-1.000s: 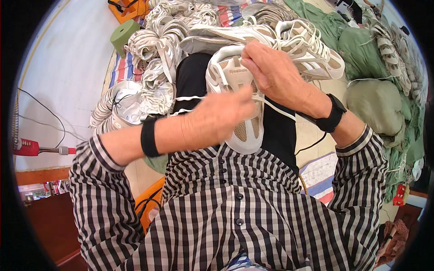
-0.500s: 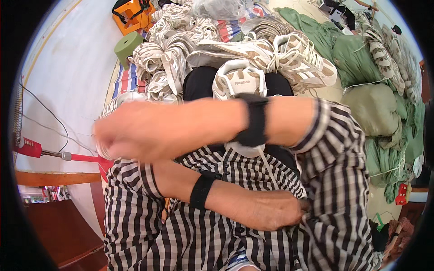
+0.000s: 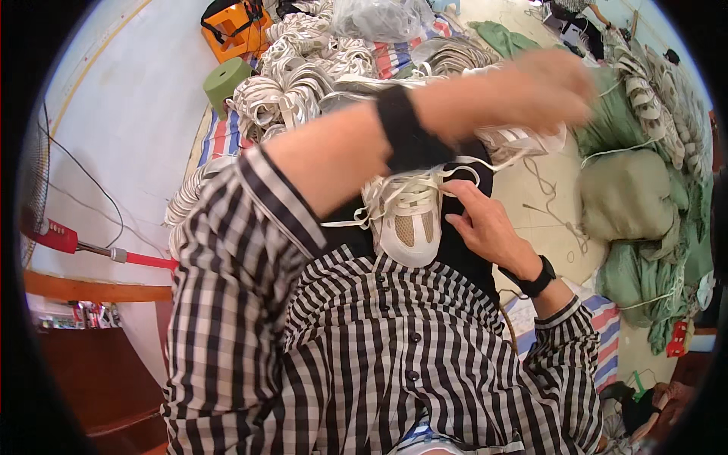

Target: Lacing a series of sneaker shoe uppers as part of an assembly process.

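Note:
A white and beige sneaker (image 3: 410,226) rests toe toward me on a black surface in front of my body. Its pale laces (image 3: 345,224) hang loose on the left, and on the right they loop out beside the shoe. My right hand (image 3: 489,231) is at the shoe's right side, thumb and index finger apart, the index fingertip at the laces. Across the upper part of the shoe reaches my left arm, hiding its tongue and collar. Out at the upper right, my left hand (image 3: 557,91) is smeared by motion, so its fingers and anything in them cannot be made out.
Stacks of similar sneakers (image 3: 303,95) lie beyond on a striped sheet (image 3: 220,140). Behind them stand a green stool (image 3: 226,80), an orange stool (image 3: 236,34) and a clear plastic bag (image 3: 379,19). Green cloth bundles (image 3: 626,189) line the right. A red pole (image 3: 148,260) is at left.
My arms were crossed low over my lap. My left hand has swung up to the far right, and my right hand has come from the left to the shoe's right side.

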`<state>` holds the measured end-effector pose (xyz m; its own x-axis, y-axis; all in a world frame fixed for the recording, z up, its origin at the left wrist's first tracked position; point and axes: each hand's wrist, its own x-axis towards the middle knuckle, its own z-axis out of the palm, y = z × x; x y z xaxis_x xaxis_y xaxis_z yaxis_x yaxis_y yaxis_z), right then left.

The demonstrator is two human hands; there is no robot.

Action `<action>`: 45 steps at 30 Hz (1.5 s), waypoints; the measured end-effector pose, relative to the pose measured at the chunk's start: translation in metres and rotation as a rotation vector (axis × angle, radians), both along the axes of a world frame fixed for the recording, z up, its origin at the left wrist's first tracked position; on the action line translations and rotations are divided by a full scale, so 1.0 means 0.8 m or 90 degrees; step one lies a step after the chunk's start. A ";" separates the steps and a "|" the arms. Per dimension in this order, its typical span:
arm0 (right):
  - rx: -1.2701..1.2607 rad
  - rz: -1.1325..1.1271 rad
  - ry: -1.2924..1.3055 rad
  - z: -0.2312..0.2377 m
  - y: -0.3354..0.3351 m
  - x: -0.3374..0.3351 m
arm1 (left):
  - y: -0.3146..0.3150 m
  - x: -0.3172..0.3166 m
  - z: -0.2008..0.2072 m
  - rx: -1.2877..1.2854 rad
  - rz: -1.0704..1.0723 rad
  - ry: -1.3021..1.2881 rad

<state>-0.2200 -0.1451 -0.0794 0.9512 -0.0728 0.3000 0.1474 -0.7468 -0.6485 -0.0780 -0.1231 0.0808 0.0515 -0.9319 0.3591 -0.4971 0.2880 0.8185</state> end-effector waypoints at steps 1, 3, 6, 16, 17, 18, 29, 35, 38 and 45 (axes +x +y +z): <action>0.003 0.008 -0.005 -0.001 0.002 0.005 | -0.004 0.060 -0.037 -0.225 0.044 -0.219; -0.098 -0.025 0.015 -0.018 -0.009 0.011 | 0.038 0.097 -0.061 -0.027 0.200 -0.201; -0.161 -0.062 -0.050 -0.029 -0.022 0.014 | 0.108 0.103 -0.093 0.022 0.256 -0.295; -0.122 -0.212 -0.293 0.000 -0.040 0.017 | 0.180 0.046 -0.129 0.211 0.310 -0.367; -0.112 -0.220 -0.310 0.005 -0.038 0.017 | 0.177 0.050 -0.130 0.218 0.303 -0.351; -0.101 -0.227 -0.325 0.010 -0.036 0.016 | 0.177 0.053 -0.130 0.226 0.297 -0.333; -0.133 -0.152 -0.461 0.034 -0.006 -0.008 | 0.170 0.056 -0.118 0.319 0.282 -0.332; -0.129 -0.153 -0.414 0.033 -0.003 -0.018 | 0.174 0.067 -0.121 0.341 0.216 -0.107; -0.113 -0.156 -0.410 0.030 0.000 -0.020 | 0.175 0.068 -0.114 0.352 0.211 -0.080; 0.046 -0.192 -0.312 0.004 0.005 -0.007 | 0.223 0.079 -0.112 0.303 0.249 -0.433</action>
<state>-0.2257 -0.1415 -0.0759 0.6365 -0.3552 0.6846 0.2310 -0.7590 -0.6087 -0.0152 0.0550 -0.0090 0.3124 -0.9499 0.0096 -0.9063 -0.2950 0.3028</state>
